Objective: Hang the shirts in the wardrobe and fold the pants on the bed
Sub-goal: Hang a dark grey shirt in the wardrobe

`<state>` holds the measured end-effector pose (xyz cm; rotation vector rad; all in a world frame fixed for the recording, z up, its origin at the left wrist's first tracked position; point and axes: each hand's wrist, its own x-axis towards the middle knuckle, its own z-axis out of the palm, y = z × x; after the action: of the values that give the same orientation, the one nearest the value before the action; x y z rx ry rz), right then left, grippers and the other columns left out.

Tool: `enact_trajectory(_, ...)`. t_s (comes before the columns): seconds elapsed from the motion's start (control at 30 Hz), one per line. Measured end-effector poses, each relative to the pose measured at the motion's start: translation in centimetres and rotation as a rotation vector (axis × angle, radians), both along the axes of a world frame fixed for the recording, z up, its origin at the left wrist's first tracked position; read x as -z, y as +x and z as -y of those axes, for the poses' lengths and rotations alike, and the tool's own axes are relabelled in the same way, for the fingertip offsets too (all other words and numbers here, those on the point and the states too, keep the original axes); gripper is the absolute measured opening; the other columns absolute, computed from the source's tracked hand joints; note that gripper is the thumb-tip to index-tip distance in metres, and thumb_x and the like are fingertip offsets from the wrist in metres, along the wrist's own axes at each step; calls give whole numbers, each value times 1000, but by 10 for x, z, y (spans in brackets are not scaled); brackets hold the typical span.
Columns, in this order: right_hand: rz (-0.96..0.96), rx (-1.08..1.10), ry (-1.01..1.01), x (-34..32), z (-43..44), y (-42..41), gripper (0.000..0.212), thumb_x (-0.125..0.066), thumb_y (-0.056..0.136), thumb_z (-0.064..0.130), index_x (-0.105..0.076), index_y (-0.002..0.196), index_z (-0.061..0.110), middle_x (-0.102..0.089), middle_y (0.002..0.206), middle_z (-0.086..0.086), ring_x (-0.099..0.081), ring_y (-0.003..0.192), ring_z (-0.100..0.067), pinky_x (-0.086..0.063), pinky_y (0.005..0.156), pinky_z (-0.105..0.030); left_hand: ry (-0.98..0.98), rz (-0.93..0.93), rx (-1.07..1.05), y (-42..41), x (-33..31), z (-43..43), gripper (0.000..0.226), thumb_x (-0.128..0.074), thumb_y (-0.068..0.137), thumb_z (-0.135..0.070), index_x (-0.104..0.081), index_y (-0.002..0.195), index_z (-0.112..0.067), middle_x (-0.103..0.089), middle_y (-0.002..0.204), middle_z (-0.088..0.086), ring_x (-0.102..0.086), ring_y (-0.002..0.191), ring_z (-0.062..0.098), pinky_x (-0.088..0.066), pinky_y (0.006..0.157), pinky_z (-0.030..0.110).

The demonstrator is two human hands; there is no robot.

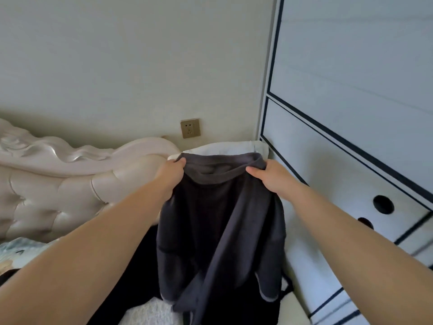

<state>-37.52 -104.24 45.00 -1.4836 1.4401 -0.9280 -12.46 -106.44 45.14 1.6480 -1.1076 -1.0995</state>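
Left hand [172,171] and right hand [269,177] each closed on the waistband of dark grey pants [218,221], one per side; garment held up in the air, legs hanging over the bed [150,310], beside white wardrobe [339,160], padded headboard [58,184] at left
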Motion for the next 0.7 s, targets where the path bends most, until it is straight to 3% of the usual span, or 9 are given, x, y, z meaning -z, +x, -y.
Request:
enact_trajectory(0.07, -62, -16, -75, -13, -14, -4, 7, -62, 88, 33, -63, 82, 36, -64, 87, 17, -59, 87, -4, -42, 74, -22, -80, 77, 6, -18, -7, -9, 24, -42, 99, -31, -58, 84, -19, -53, 80, -4, -51, 77, 15, -43, 71, 29)
enact_trajectory(0.1, -73, -26, -103, -20, -21, -7, 7, -63, 88, 33, -63, 82, 36, -64, 87, 18, -59, 87, -3, -42, 74, -22, -123, 125, 16, -28, -12, -14, 27, -41, 99, -32, -57, 80, -22, -54, 82, -3, -51, 78, 17, -43, 71, 29)
enact_trajectory(0.2, -73, -65, -166, -40, -45, -16, 12, -70, 82, 29, -64, 79, 38, -65, 80, 23, -58, 82, 7, -41, 69, -13, -234, 264, 53, -60, -30, -37, 35, -39, 98, -39, -63, 106, -14, -63, 99, 5, -57, 95, 25, -46, 87, 38)
enact_trajectory(0.33, -149, -109, -264, -62, -76, -35, 16, -76, 76, 25, -66, 69, 35, -65, 66, 25, -57, 66, 15, -40, 61, -2, -342, 465, 94, -108, -51, -79, 30, -38, 99, -38, -58, 95, -15, -54, 78, -4, -49, 80, 19, -30, 57, 23)
enact_trajectory(0.5, -220, -74, -395, -84, -111, -60, 25, -75, 75, 21, -59, 61, 34, -58, 57, 25, -52, 57, 9, -36, 55, -4, -400, 304, 128, -150, -69, -116, 32, -39, 97, -47, -53, 98, -18, -56, 89, -2, -49, 86, 19, -32, 73, 30)
enact_trajectory(0.6, -284, -67, -433, -101, -131, -72, 31, -67, 83, 17, -55, 63, 37, -57, 55, 26, -51, 57, 11, -35, 55, -3, -486, 298, 151, -168, -79, -134, 33, -39, 96, -48, -53, 91, -19, -52, 75, -8, -47, 77, 16, -31, 68, 30)
enact_trajectory(0.7, -344, -64, -424, -116, -148, -84, 20, -62, 86, 17, -62, 76, 35, -63, 71, 16, -56, 66, 4, -37, 59, -6, -547, 297, 197, -182, -91, -143, 19, -43, 94, -31, -51, 79, -21, -52, 70, -8, -48, 68, 9, -32, 55, 23)
